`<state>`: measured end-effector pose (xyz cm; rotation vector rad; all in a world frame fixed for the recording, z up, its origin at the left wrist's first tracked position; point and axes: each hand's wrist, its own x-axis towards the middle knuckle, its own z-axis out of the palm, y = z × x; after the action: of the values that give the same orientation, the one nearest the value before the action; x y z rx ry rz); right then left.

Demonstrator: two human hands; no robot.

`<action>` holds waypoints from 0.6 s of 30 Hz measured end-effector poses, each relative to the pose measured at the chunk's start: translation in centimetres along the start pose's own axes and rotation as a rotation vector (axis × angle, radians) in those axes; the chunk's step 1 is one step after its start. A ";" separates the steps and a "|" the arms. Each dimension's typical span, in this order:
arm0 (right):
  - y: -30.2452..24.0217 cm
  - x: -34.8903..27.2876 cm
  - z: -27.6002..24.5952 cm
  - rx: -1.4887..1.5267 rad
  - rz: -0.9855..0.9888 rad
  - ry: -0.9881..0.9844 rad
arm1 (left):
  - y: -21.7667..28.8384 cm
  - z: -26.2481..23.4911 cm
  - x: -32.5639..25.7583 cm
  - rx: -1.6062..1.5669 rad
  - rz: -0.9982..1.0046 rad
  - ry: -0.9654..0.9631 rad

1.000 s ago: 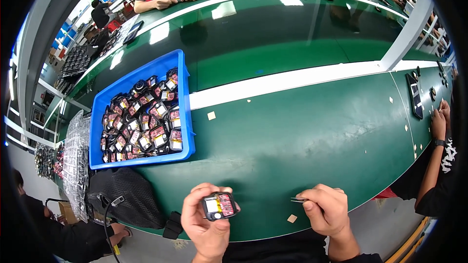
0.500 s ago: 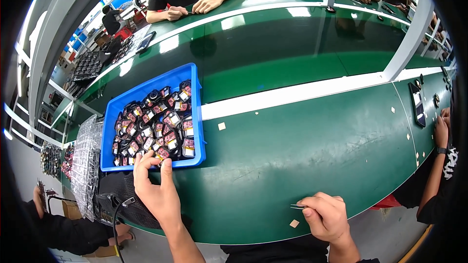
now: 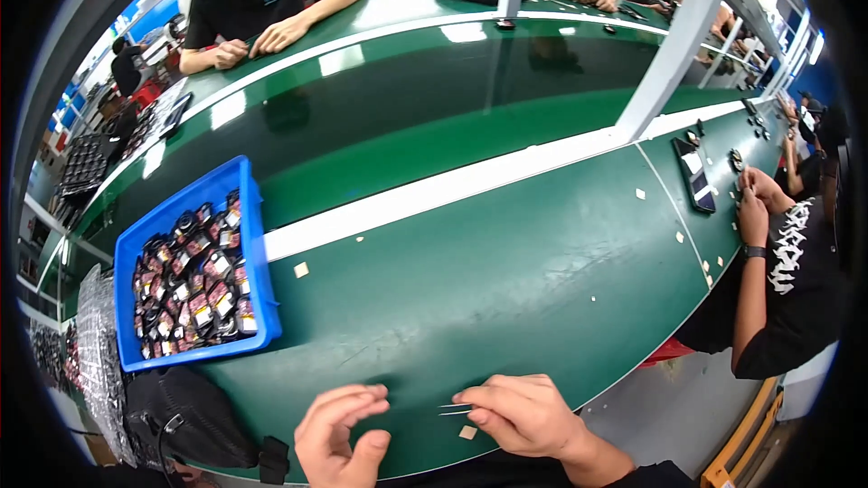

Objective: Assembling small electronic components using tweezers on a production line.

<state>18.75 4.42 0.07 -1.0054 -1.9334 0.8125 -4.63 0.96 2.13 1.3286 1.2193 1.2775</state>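
Note:
My left hand (image 3: 339,438) is over the near part of the green table, its fingers curved and the thumb apart from them; nothing shows between them. Facing it, my right hand (image 3: 524,416) pinches a pair of metal tweezers (image 3: 455,409), whose thin tips point left toward the left hand. Just below the tweezers a small pale square piece (image 3: 467,432) lies on the table. The blue bin (image 3: 265,303), at the left, holds many small black devices (image 3: 201,307) with pinkish and white faces.
A black mesh bag (image 3: 185,416) and clear plastic packaging (image 3: 95,334) sit beside the bin. Small pale pieces (image 3: 301,269) dot the green table (image 3: 434,307). A grey post (image 3: 674,45) rises at right. Co-workers sit across and at the right, near a dark phone-like slab (image 3: 693,176).
My left hand has left the bin's near edge and come down and right, close to the right hand. The view has turned rightward. The tweezers stay in my right hand.

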 end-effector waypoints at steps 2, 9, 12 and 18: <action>-0.2 0.2 0.0 0.008 0.004 0.007 | -1.0 1.3 -0.7 -0.155 -0.135 -0.142; -0.1 0.3 -0.1 0.002 -0.036 0.041 | -1.6 4.3 -1.6 -0.143 -0.154 -0.071; -0.2 0.4 -0.3 0.009 -0.052 0.009 | -1.6 4.3 -1.4 -0.080 -0.125 -0.037; -0.1 0.8 -0.4 0.023 -0.082 -0.044 | -1.8 4.6 -1.6 -0.039 0.001 0.005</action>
<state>18.80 5.10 0.67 -0.8958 -1.9841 0.8149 -0.09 -0.27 -0.13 1.2985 1.1918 1.3000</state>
